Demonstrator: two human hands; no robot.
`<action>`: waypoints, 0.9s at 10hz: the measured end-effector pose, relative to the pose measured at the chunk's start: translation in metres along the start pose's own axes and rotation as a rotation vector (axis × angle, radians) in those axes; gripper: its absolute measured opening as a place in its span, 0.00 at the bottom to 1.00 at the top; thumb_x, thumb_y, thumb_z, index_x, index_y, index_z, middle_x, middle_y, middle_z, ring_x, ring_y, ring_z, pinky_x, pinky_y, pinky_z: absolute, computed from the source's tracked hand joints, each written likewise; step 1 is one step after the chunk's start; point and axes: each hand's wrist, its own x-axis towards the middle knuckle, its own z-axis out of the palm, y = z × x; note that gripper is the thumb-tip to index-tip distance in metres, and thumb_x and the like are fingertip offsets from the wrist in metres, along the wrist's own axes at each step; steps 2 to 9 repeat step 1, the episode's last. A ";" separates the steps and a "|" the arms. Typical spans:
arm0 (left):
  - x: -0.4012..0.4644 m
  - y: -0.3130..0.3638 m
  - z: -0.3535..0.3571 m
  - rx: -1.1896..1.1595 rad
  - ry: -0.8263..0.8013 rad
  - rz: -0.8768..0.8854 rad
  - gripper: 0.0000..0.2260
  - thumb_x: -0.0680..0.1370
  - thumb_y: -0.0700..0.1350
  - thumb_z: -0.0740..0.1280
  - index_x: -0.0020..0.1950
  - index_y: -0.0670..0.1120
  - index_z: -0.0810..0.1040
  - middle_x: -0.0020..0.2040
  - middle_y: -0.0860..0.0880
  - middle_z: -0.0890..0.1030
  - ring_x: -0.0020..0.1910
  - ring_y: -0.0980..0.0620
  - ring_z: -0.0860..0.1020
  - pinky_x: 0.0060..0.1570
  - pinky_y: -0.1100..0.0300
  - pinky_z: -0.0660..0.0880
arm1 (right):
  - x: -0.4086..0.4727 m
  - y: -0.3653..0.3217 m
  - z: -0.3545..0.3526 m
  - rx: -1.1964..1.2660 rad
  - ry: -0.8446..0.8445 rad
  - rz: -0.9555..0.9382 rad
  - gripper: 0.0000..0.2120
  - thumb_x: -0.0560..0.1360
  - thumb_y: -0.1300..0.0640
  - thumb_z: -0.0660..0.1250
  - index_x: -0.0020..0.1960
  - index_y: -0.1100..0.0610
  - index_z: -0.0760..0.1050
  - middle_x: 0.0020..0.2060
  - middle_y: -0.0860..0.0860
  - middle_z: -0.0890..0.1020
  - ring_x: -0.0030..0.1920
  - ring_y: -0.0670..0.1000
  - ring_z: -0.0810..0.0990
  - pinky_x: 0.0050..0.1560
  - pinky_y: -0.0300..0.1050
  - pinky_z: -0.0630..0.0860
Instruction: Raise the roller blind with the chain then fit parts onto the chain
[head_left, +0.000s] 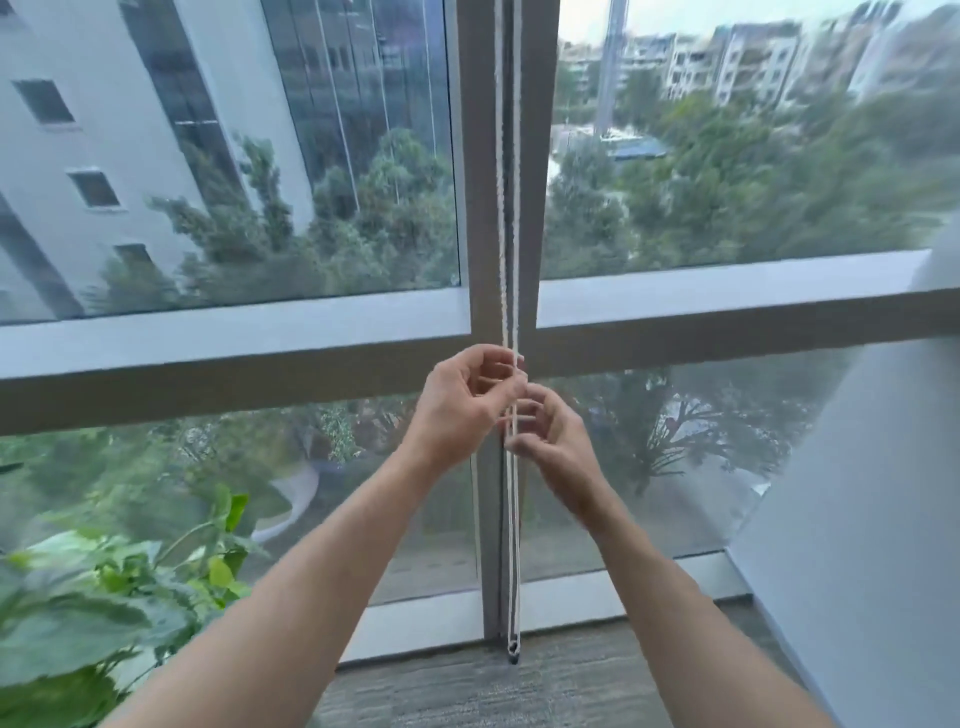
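Note:
A white bead chain hangs as a two-strand loop down the grey window mullion, ending in a small dark holder near the floor. My left hand is curled around the chain at the level of the horizontal frame bar, thumb and fingers pinching the strands. Just below and to the right, my right hand has its fingers closed on the same strands. The blind itself is out of view above. The frame is blurred, so small parts on the chain cannot be made out.
A leafy green plant stands at the lower left. A white wall closes in on the right. Grey carpet runs along the window's base. Buildings and trees show through the glass.

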 end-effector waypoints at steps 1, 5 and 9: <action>0.009 0.028 -0.005 0.006 0.061 0.023 0.07 0.71 0.48 0.74 0.48 0.57 0.82 0.43 0.52 0.85 0.44 0.46 0.85 0.49 0.48 0.82 | 0.014 -0.045 0.002 -0.059 0.034 -0.064 0.29 0.69 0.64 0.65 0.70 0.57 0.71 0.59 0.59 0.82 0.58 0.50 0.81 0.58 0.51 0.77; 0.009 0.028 -0.005 0.006 0.061 0.023 0.07 0.71 0.48 0.74 0.48 0.57 0.82 0.43 0.52 0.85 0.44 0.46 0.85 0.49 0.48 0.82 | 0.014 -0.045 0.002 -0.059 0.034 -0.064 0.29 0.69 0.64 0.65 0.70 0.57 0.71 0.59 0.59 0.82 0.58 0.50 0.81 0.58 0.51 0.77; 0.009 0.028 -0.005 0.006 0.061 0.023 0.07 0.71 0.48 0.74 0.48 0.57 0.82 0.43 0.52 0.85 0.44 0.46 0.85 0.49 0.48 0.82 | 0.014 -0.045 0.002 -0.059 0.034 -0.064 0.29 0.69 0.64 0.65 0.70 0.57 0.71 0.59 0.59 0.82 0.58 0.50 0.81 0.58 0.51 0.77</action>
